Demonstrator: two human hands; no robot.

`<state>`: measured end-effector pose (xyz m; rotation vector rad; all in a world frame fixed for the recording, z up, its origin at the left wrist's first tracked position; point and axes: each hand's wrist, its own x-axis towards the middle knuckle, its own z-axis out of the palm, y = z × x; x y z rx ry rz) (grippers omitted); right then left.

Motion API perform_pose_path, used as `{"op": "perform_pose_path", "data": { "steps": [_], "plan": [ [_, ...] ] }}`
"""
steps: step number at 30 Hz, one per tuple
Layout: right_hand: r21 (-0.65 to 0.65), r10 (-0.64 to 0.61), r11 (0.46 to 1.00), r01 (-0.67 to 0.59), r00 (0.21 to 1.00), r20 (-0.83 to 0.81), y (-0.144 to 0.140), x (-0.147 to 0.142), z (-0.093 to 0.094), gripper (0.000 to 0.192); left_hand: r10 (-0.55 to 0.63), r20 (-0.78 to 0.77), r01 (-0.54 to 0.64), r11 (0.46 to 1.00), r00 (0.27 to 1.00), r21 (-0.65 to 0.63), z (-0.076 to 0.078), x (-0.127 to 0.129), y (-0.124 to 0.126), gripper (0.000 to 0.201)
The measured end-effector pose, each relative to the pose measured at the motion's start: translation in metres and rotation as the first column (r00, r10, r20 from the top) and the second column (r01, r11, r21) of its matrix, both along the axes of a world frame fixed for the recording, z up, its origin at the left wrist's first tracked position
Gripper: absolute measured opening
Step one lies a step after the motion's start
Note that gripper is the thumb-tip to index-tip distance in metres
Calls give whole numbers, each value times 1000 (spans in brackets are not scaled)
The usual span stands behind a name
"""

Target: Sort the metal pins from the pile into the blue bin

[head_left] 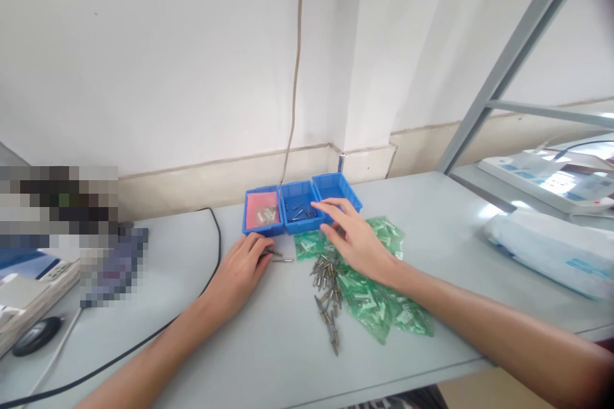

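My left hand (242, 265) rests palm down on the table with its fingers curled together. Slim metal pins (274, 253) stick out from under its fingertips, and another lies beside them. Over the front right of the middle blue bin (300, 225) reaches my right hand (355, 239), index finger and thumb apart, with nothing visible between them. A few similar pins lie inside that bin. Below the right hand is a loose pile of metal pins (326, 281), beside and partly against green plastic bags (367, 303) filled with small pieces.
A left blue bin (263, 230) holds a pink sheet and small clear packets; a right blue bin (338, 185) stands alongside. A black cable (218, 236) crosses the table. At left is a black mouse (37, 336); at right, a white plastic package (547, 252) and a metal frame (513, 45).
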<state>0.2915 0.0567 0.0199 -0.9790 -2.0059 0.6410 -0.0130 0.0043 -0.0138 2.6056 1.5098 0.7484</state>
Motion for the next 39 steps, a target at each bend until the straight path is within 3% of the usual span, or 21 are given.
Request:
{"op": "perform_pose_path", "data": {
  "steps": [1,3,5,8,15,22,29,39],
  "plan": [
    [65,42,997,-46,998,51,-3,0,2,42,-5,1,5,1000,1000,-4,0,0,0,18],
    [198,214,947,-253,956,202,-9,-1,5,34,-18,6,18,1000,1000,-12,0,1,0,18],
    [209,301,890,-406,866,398,-15,-3,6,30,-28,13,28,999,1000,-19,0,1,1,18],
    [176,365,833,-525,759,539,-20,-5,3,34,-35,22,35,999,999,-26,0,2,2,19],
    [144,369,841,-521,748,552,-21,-9,-6,43,-47,54,49,998,997,-31,-2,2,3,17],
    [173,330,854,-490,769,547,-22,-11,-3,34,-53,58,55,998,997,-22,-3,6,2,23],
    [202,364,803,-560,729,579,-22,-10,-4,36,-28,72,30,999,997,-38,2,9,1,19],
    [180,356,809,-560,710,608,-25,-11,1,36,15,71,-9,996,997,-91,8,10,-2,20]
  ]
}}
